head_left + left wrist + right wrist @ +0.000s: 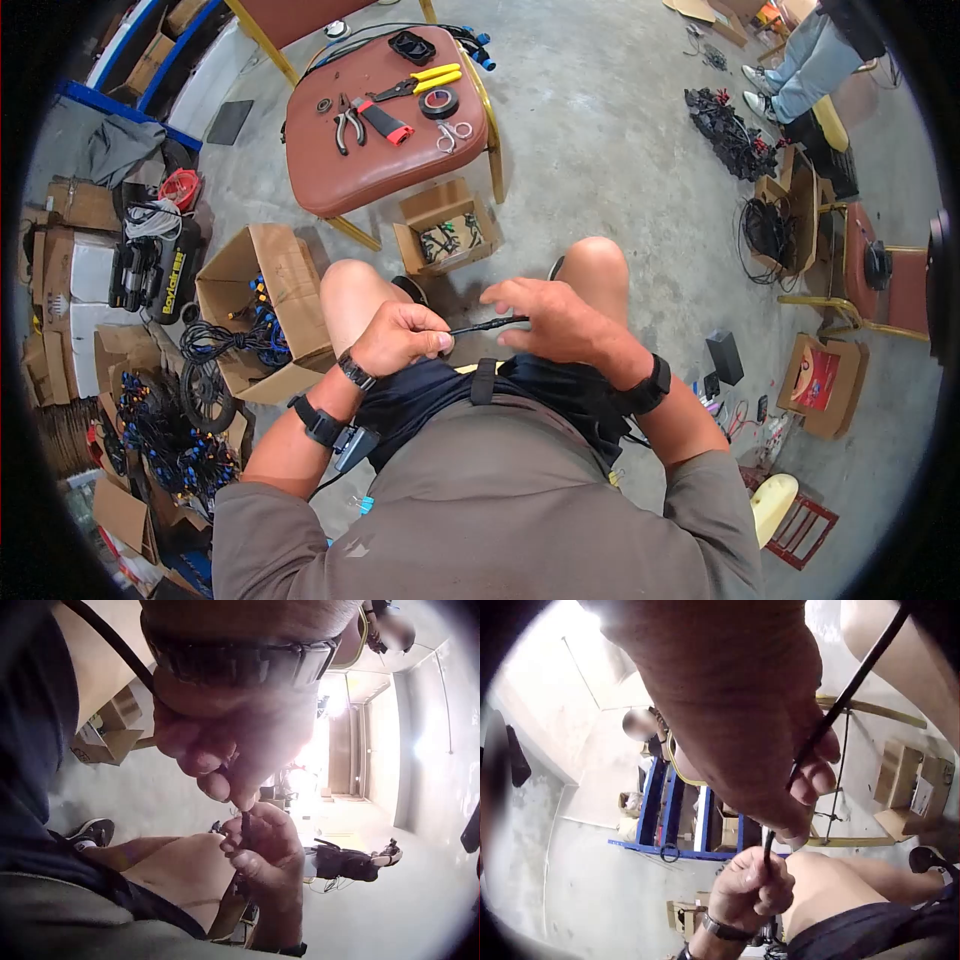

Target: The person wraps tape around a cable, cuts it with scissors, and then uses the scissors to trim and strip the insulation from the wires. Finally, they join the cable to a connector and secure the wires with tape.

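A black cable [487,326] runs between the two hands, in front of the person's waist. The left hand [400,338] pinches it between thumb and fingertips. On the other side, the right hand [562,322] has its thumb and fingers around the cable. In the right wrist view the cable [855,681] passes along the right hand's fingers [814,780] towards the left hand [746,889]. The left wrist view shows the hands nearly meeting, the right hand [266,847] below with its fingers curled at the cable. The left palm is hidden there.
A brown chair [350,185] ahead bears pliers [350,125], wire strippers [418,82], black tape [438,103] and scissors [455,136]. A small box [447,262] of parts stands below it. A larger carton [275,255] with cables is at the left. Another person [805,65] stands far right.
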A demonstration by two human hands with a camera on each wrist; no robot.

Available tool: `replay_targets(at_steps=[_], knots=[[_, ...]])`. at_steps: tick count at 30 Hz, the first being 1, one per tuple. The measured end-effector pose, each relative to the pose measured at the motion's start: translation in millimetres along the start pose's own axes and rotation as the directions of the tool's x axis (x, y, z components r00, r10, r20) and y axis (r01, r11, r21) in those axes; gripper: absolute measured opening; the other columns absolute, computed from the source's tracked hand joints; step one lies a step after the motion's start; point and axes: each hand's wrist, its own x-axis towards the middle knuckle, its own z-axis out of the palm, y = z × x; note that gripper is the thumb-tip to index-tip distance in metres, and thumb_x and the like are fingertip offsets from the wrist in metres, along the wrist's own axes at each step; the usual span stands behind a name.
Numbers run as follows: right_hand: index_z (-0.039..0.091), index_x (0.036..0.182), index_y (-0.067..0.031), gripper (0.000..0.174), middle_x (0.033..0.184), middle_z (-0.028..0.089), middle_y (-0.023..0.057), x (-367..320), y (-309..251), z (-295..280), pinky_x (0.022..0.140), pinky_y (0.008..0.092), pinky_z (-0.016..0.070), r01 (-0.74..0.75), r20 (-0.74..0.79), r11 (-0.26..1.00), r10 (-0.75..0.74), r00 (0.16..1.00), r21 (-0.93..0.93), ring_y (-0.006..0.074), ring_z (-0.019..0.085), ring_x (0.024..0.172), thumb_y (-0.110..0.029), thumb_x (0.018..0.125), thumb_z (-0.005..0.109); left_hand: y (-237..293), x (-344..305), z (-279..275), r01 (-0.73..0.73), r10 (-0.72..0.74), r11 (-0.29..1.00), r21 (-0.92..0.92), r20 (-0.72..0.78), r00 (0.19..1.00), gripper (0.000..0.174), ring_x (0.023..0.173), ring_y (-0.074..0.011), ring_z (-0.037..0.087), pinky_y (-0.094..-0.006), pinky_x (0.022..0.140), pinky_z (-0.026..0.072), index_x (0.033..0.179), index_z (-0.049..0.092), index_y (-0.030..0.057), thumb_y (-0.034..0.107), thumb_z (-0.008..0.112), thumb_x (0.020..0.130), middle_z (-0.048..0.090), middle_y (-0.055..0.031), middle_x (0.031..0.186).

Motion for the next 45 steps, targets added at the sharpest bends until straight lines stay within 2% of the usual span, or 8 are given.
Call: replay_targets(at_steps=[12, 21, 25, 27, 30, 33, 41, 45], knots=[[0.053, 0.082, -0.0079, 0.023, 0.072, 0.055, 0.0074, 11, 11, 35, 0.062, 0.04, 0.0497, 0.216, -0.133, 0.839, -0.321, 0.938, -0.499, 0.0266, 0.061, 0.072, -0.018, 0.073, 0.072, 5, 2, -6, 0.129, -0.126, 0.98, -0.153, 0.032, 0.992, 0.013, 0.041, -0.0054, 0.045, -0.0188, 0.038, 0.0328, 0.086, 0.069, 0.0026, 0.016, 0.068, 0.088, 0.06, -0.0019, 0.06], [0.064, 0.084, -0.0022, 0.014, 0.072, 0.064, 0.0129, 4, 5, 30, 0.058, 0.0373, 0.0488, 0.233, -0.067, 0.968, -0.24, 0.969, -0.09, 0.0307, 0.06, 0.063, -0.014, 0.079, 0.07, -5, -10, 4, -0.095, 0.095, 0.994, -0.061, 0.002, 0.995, 0.006, 0.058, -0.0064, 0.051, -0.0217, 0.052, 0.0405, 0.082, 0.068, 0.0022, 0.007, 0.071, 0.083, 0.062, -0.0014, 0.067], [0.064, 0.08, -0.0027, 0.015, 0.066, 0.063, 0.009, 2, 3, 22, 0.056, 0.0356, 0.0471, -0.079, 0.206, 0.975, 0.035, 0.978, 0.21, 0.0239, 0.062, 0.06, -0.017, 0.085, 0.063, -4, -20, 19, -0.276, 0.294, 0.916, 0.291, -0.02, 0.956, 0.009, 0.058, -0.0116, 0.055, -0.0283, 0.053, 0.0433, 0.08, 0.066, 0.0009, 0.006, 0.073, 0.078, 0.059, -0.0028, 0.064], [0.064, 0.078, -0.0023, 0.018, 0.064, 0.063, 0.0073, 1, 6, 24, 0.054, 0.0335, 0.0466, -0.256, 0.336, 0.921, 0.151, 0.93, 0.294, 0.0191, 0.061, 0.058, -0.017, 0.087, 0.06, -3, -24, 26, -0.497, 0.605, 0.424, 0.757, 0.171, 0.777, 0.014, 0.058, -0.0225, 0.058, -0.0332, 0.053, 0.0456, 0.079, 0.063, 0.0027, 0.007, 0.075, 0.073, 0.061, -0.0083, 0.066], [0.066, 0.085, -0.0027, 0.028, 0.07, 0.065, 0.0042, 14, 14, 14, 0.059, 0.0256, 0.0478, -0.534, 0.617, 0.823, 0.322, 0.718, 0.192, 0.0116, 0.06, 0.065, -0.026, 0.095, 0.052, -11, -24, 36, -0.473, 0.646, 0.404, 0.783, 0.122, 0.754, 0.016, 0.061, -0.0296, 0.058, -0.0366, 0.054, 0.0457, 0.078, 0.062, 0.0038, 0.008, 0.075, 0.07, 0.059, -0.0103, 0.067], [0.064, 0.097, -0.0025, 0.031, 0.081, 0.066, 0.005, 10, 40, 17, 0.065, 0.0247, 0.0492, -0.367, 0.308, 0.69, 0.214, 0.927, 0.624, 0.012, 0.061, 0.072, -0.03, 0.098, 0.048, -14, -25, 30, -0.398, 0.592, 0.586, 0.706, -0.038, 0.805, 0.015, 0.061, -0.0263, 0.059, -0.0331, 0.055, 0.0461, 0.078, 0.062, 0.002, 0.004, 0.075, 0.072, 0.061, -0.0102, 0.07], [0.064, 0.103, -0.001, 0.028, 0.091, 0.065, 0.0098, -1, 19, -1, 0.077, 0.0328, 0.049, -0.138, 0.159, 0.951, 0.096, 0.983, 0.276, 0.0197, 0.061, 0.084, -0.026, 0.094, 0.055, -12, -25, 25, -0.39, 0.572, 0.652, 0.65, -0.085, 0.816, 0.014, 0.06, -0.0242, 0.058, -0.0322, 0.055, 0.0452, 0.078, 0.063, 0.0024, 0.003, 0.075, 0.071, 0.06, -0.0102, 0.068], [0.065, 0.088, 0.0001, 0.029, 0.075, 0.065, 0.0111, 3, 6, 16, 0.068, 0.0376, 0.0483, -0.409, 0.48, 0.879, 0.256, 0.839, 0.246, 0.0227, 0.061, 0.072, -0.028, 0.092, 0.057, -11, -24, 27, -0.393, 0.574, 0.626, 0.674, -0.057, 0.817, 0.013, 0.064, -0.0243, 0.06, -0.0318, 0.058, 0.0469, 0.077, 0.061, 0.0017, -0.001, 0.073, 0.072, 0.062, -0.0106, 0.071]])
